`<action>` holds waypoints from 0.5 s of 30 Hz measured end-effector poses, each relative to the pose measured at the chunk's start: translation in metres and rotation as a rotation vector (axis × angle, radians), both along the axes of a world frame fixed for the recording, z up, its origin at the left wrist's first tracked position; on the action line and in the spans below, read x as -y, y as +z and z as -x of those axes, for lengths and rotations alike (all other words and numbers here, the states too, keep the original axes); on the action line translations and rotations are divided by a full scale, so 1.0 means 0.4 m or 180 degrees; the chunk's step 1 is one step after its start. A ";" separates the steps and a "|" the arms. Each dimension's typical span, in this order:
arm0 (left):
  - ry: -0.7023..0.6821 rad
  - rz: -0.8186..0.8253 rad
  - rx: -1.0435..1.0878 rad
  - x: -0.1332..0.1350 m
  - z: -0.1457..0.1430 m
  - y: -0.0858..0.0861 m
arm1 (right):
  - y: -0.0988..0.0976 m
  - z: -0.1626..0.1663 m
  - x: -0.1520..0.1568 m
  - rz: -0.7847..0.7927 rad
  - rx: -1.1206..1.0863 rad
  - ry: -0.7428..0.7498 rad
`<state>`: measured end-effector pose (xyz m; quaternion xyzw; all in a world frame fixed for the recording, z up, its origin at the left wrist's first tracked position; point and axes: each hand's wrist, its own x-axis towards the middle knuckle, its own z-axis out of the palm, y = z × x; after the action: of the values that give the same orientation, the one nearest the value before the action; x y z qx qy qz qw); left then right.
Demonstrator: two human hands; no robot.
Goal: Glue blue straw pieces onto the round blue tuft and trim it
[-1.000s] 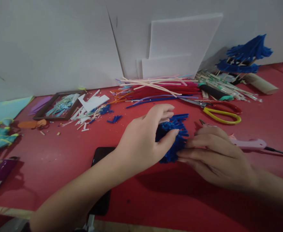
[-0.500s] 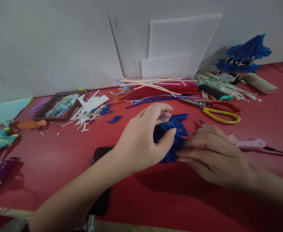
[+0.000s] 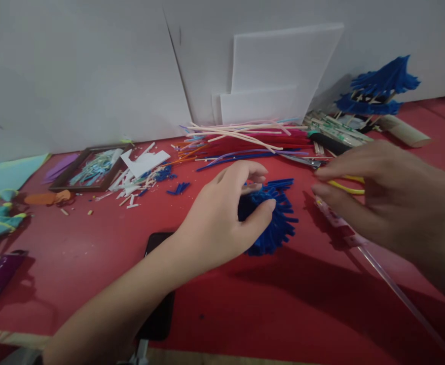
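At centre, the left hand (image 3: 222, 215) cups half-hidden blue fringe (image 3: 275, 228); whether the right hand (image 3: 390, 203), three o'clock, grips anything, I cannot tell.

A deep blue fringed piece (image 3: 277, 238) stands out against a red bench (image 3: 207, 314) with a beige front edge; along the back edge are cream, red and purple stems (image 3: 245, 139), a blue-topped model (image 3: 385, 78) and a brown tube (image 3: 407, 131).

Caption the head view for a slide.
Left hand curled around a fringed blue piece on a red table, right hand open near a pink tool.
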<state>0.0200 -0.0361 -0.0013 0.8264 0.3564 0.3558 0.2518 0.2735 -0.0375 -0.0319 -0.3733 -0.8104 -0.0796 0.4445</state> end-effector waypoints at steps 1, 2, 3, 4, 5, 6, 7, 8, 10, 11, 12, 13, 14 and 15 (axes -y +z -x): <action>-0.0024 -0.0016 -0.0027 0.000 0.001 0.002 | -0.002 -0.012 -0.023 0.0139 0.0255 -0.0113; -0.0052 -0.0014 -0.0052 0.001 0.002 0.004 | -0.010 -0.022 -0.045 0.0342 0.0526 -0.0165; -0.0090 0.0014 -0.0067 0.001 0.003 0.006 | -0.022 -0.030 -0.065 0.0626 0.0825 -0.0175; -0.0132 0.0048 -0.0061 0.002 0.003 0.008 | -0.037 -0.034 -0.082 0.0857 0.1032 -0.0169; -0.0167 0.0067 -0.0029 0.002 0.003 0.010 | -0.053 -0.036 -0.095 0.1044 0.1184 -0.0161; -0.0178 0.0056 0.0026 0.002 0.004 0.012 | -0.070 -0.036 -0.104 0.1190 0.1305 -0.0151; -0.0154 0.0011 0.0094 0.001 0.004 0.014 | -0.086 -0.033 -0.110 0.1294 0.1388 -0.0150; -0.0102 -0.0060 0.0164 0.000 0.004 0.017 | -0.098 -0.030 -0.112 0.1399 0.1478 -0.0168; 0.0042 -0.0233 0.0250 -0.002 0.004 0.022 | -0.114 -0.022 -0.110 0.1595 0.1648 -0.0233; 0.0106 -0.0334 0.0245 -0.003 0.005 0.025 | -0.117 -0.018 -0.107 0.1676 0.1711 -0.0275; 0.0160 -0.0455 0.0218 -0.004 0.006 0.029 | -0.117 -0.014 -0.104 0.1745 0.1755 -0.0318; 0.0202 -0.0587 0.0180 -0.004 0.007 0.032 | -0.116 -0.010 -0.102 0.1807 0.1784 -0.0360; 0.0228 -0.0718 0.0142 -0.004 0.008 0.035 | -0.113 -0.007 -0.100 0.1865 0.1801 -0.0400; 0.0241 -0.0829 0.0116 -0.003 0.009 0.037 | -0.109 -0.005 -0.098 0.1924 0.1809 -0.0438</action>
<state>0.0163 -0.0347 0.0135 0.8315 0.3335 0.4232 0.1352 0.2755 0.0018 -0.0754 -0.5034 -0.8608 0.0324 0.0675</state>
